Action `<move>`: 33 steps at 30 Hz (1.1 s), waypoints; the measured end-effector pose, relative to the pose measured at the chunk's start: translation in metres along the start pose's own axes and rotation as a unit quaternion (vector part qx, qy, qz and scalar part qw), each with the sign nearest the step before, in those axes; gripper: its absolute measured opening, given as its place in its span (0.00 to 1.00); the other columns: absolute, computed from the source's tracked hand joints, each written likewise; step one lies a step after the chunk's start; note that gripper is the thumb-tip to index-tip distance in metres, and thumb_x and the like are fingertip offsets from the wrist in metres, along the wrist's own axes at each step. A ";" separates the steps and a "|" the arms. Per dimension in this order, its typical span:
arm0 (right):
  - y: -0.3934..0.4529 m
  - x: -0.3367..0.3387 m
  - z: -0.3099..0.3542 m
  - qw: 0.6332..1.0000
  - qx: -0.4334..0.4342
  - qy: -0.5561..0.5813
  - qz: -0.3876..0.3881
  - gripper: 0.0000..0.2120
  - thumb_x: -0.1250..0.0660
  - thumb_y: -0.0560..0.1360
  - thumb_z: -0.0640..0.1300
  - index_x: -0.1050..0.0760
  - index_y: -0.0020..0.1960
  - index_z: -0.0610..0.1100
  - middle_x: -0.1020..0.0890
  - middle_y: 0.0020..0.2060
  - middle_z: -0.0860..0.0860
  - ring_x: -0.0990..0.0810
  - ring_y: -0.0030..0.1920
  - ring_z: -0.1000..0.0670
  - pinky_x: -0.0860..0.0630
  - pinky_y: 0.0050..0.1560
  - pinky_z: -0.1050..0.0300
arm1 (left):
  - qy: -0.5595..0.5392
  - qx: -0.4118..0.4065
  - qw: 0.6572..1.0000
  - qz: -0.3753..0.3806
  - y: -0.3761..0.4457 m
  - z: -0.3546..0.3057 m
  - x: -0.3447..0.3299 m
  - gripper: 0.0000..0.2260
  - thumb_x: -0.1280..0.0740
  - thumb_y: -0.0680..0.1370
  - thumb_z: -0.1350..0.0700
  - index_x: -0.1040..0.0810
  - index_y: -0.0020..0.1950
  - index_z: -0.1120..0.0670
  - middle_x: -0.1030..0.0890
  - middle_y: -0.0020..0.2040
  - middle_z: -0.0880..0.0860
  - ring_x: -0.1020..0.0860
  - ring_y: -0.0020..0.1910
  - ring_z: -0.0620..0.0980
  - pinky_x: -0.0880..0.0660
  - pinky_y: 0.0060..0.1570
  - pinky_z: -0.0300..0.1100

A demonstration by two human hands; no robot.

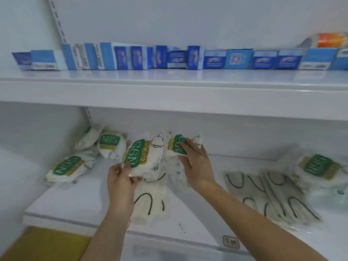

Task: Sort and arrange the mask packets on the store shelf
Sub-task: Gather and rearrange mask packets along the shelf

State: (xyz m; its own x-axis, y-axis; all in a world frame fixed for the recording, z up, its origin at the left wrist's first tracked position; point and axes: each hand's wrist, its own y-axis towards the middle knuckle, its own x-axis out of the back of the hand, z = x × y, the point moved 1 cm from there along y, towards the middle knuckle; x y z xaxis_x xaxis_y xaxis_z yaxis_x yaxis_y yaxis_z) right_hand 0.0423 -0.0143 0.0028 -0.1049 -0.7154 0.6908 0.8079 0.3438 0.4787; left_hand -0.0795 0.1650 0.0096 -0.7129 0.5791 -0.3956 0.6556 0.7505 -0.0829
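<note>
My left hand (121, 178) grips the lower edge of a white N95 mask packet (145, 157) with a green label, lifted above the lower shelf (79, 204). To its right, my right hand (195, 162) holds a second N95 packet (176, 146), fingers over its green label and thumb under it. More N95 packets lie at the left (66, 167), at the back left (111, 144) and at the far right (318, 166). Clear packets of masks with black ear loops lie below my hands (150, 204) and to the right (273, 196).
The upper shelf (169, 91) carries a row of blue and white boxes (143, 57) along the back wall, with an orange packet (331, 40) at the far right. A yellow-brown surface (43, 243) shows below the lower shelf at the left. A price tag (231, 241) sits on the shelf's front edge.
</note>
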 end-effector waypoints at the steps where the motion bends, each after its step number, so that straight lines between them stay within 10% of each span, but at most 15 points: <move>1: -0.010 0.023 -0.019 1.000 -0.024 -0.003 -0.020 0.20 0.38 0.84 0.48 0.29 0.75 0.49 0.31 0.77 0.52 0.35 0.77 0.44 0.48 0.78 0.59 | 0.001 0.012 0.999 0.033 -0.008 0.010 -0.026 0.03 0.36 0.83 0.60 0.28 0.50 0.55 0.20 0.53 0.62 0.21 0.38 0.52 0.20 0.42 0.48; 11: -0.155 0.220 -0.148 0.965 -0.156 -0.139 -0.159 0.21 0.35 0.81 0.46 0.27 0.73 0.49 0.31 0.76 0.52 0.33 0.75 0.38 0.43 0.80 0.46 | 0.019 0.110 0.960 0.257 -0.136 0.101 -0.220 0.05 0.35 0.82 0.59 0.27 0.47 0.56 0.20 0.42 0.57 0.23 0.28 0.47 0.22 0.29 0.41; 15: -0.198 0.259 -0.184 0.951 -0.184 -0.144 -0.203 0.20 0.35 0.81 0.49 0.26 0.73 0.49 0.30 0.76 0.54 0.32 0.74 0.44 0.47 0.77 0.63 | 0.047 0.120 0.950 0.284 -0.195 0.134 -0.258 0.03 0.34 0.82 0.60 0.27 0.49 0.57 0.18 0.45 0.58 0.20 0.35 0.52 0.22 0.37 0.47; 24: -0.229 0.331 -0.278 0.895 -0.311 -0.080 -0.309 0.17 0.34 0.81 0.46 0.26 0.69 0.44 0.28 0.68 0.49 0.28 0.68 0.47 0.29 0.68 0.52 | 0.103 0.142 0.932 0.317 -0.278 0.172 -0.327 0.04 0.31 0.80 0.57 0.25 0.48 0.54 0.15 0.39 0.51 0.18 0.38 0.52 0.23 0.45 0.51; 27: -0.220 0.351 -0.306 0.905 -0.353 -0.070 -0.228 0.12 0.35 0.81 0.47 0.30 0.61 0.43 0.32 0.57 0.49 0.24 0.54 0.41 0.29 0.50 0.52 | 0.175 0.117 0.905 0.370 -0.296 0.192 -0.337 0.06 0.29 0.80 0.59 0.26 0.51 0.56 0.18 0.49 0.56 0.17 0.45 0.55 0.18 0.48 0.56; 30: -0.215 0.366 -0.337 0.930 -0.341 -0.138 -0.026 0.15 0.37 0.80 0.54 0.27 0.63 0.47 0.29 0.62 0.46 0.27 0.62 0.41 0.30 0.59 0.49 | 0.388 -0.066 0.815 0.425 -0.302 0.214 -0.340 0.07 0.29 0.77 0.52 0.26 0.49 0.49 0.19 0.46 0.50 0.19 0.43 0.50 0.19 0.48 0.54; 33: -0.223 0.379 -0.358 0.932 -0.315 -0.177 -0.013 0.23 0.48 0.77 0.64 0.22 0.60 0.54 0.22 0.63 0.49 0.29 0.67 0.41 0.33 0.69 0.40 | 0.481 -0.167 0.735 0.448 -0.305 0.219 -0.346 0.10 0.32 0.77 0.44 0.26 0.51 0.48 0.21 0.47 0.47 0.22 0.43 0.46 0.22 0.45 0.48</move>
State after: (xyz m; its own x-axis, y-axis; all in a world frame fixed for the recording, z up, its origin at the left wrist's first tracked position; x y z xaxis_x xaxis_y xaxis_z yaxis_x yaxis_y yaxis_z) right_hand 0.0300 -0.5805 -0.0362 -0.2246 -0.4355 0.8717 0.9709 -0.1765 0.1620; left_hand 0.0218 -0.3341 -0.0286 0.0161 0.7246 0.6889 0.9860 -0.1258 0.1092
